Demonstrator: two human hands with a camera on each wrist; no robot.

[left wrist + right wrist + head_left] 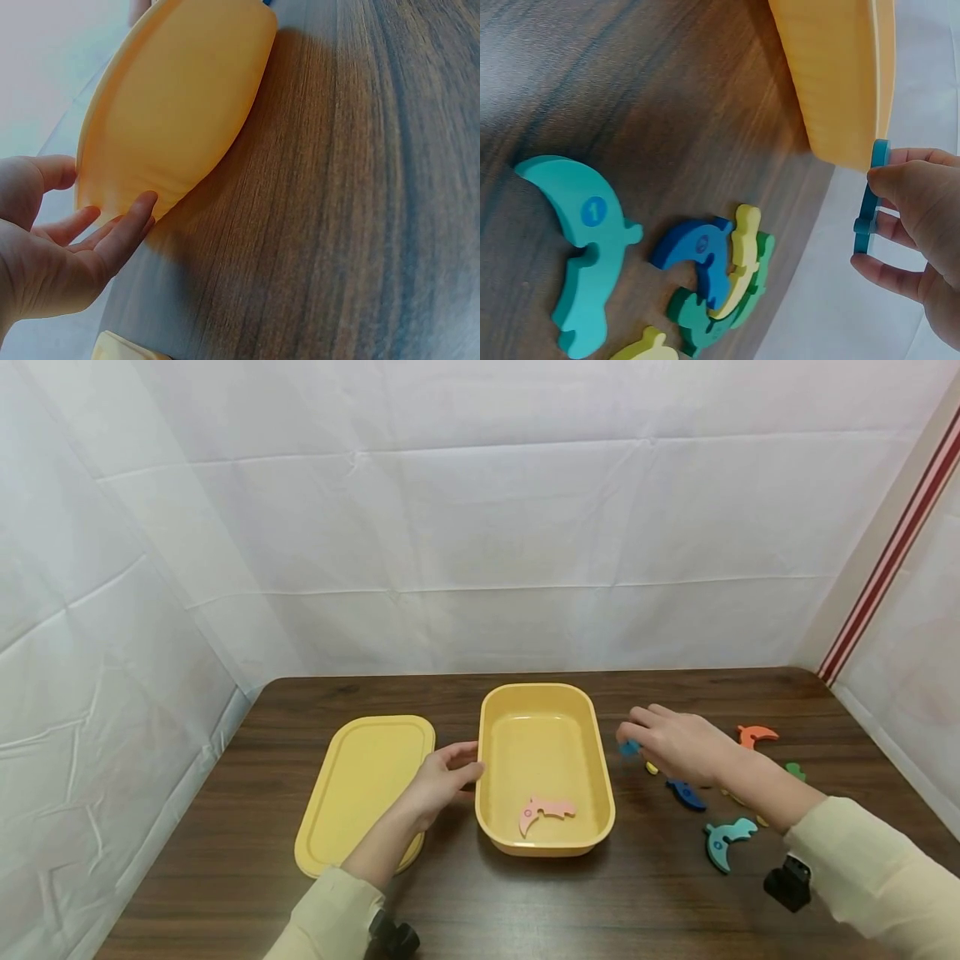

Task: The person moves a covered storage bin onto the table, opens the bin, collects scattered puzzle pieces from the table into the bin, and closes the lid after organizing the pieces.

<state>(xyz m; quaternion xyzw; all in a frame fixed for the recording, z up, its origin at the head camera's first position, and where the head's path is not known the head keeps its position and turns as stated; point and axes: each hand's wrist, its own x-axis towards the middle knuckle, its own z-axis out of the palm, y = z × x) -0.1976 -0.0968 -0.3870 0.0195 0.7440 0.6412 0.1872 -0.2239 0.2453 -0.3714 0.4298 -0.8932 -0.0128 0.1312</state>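
Note:
A deep yellow plastic box (534, 752) stands mid-table with a pink puzzle piece (534, 808) lying inside near its front end. My left hand (438, 783) is at the box's left side, its extended fingers (131, 225) against the outer wall and the thumb by the rim. To the right of the box, my right hand (684, 746) pinches a small blue puzzle piece (869, 199) between thumb and fingers, held above the table. Below that arm lies a teal puzzle piece (600, 247) marked with a 1.
A flat yellow lid (367, 777) lies left of the box, partly behind the left forearm. More loose pieces lie at right: dark blue (686, 795), orange (756, 735), green (795, 770) and yellow (741, 255). White sheeting (487, 527) hangs behind the wooden table (525, 910).

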